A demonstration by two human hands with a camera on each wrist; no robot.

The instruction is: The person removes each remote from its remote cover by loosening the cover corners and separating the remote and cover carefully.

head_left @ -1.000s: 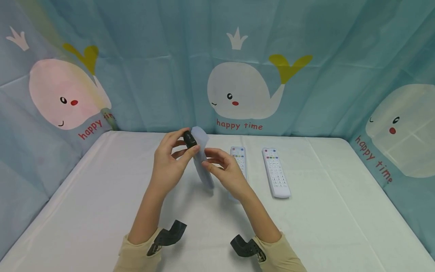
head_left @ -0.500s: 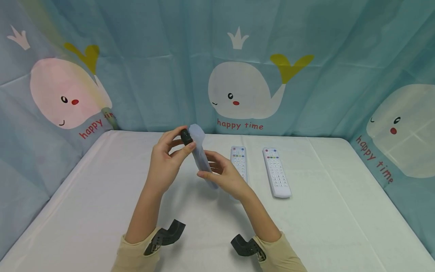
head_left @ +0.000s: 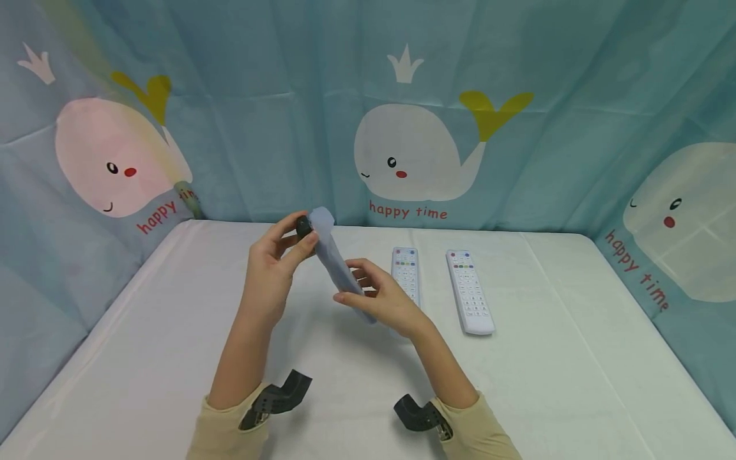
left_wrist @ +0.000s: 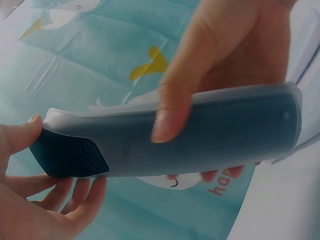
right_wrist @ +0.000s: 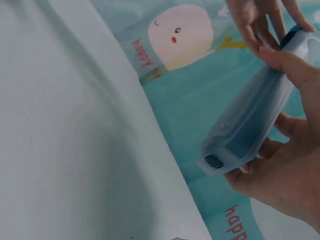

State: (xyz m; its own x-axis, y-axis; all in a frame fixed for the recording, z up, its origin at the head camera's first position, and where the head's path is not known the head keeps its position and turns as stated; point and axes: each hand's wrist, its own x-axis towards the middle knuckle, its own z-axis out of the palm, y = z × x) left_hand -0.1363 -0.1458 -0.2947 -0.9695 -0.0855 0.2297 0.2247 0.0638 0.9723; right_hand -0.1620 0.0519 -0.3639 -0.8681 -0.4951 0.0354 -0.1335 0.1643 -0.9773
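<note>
Both hands hold a dark remote in a translucent sleeve [head_left: 339, 268] above the table [head_left: 172, 332], left of two white remotes [head_left: 439, 287]. Left hand [head_left: 273, 268] pinches its exposed dark upper end; right hand [head_left: 382, 300] curls thumb and fingers round the lower half.

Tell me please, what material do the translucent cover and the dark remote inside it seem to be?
The cover looks like soft silicone: milky, matte, translucent, with rounded edges and the dark body showing through. The remote inside seems hard black plastic; its exposed end has a fine dotted texture. Neither is certain from looks alone.
</note>
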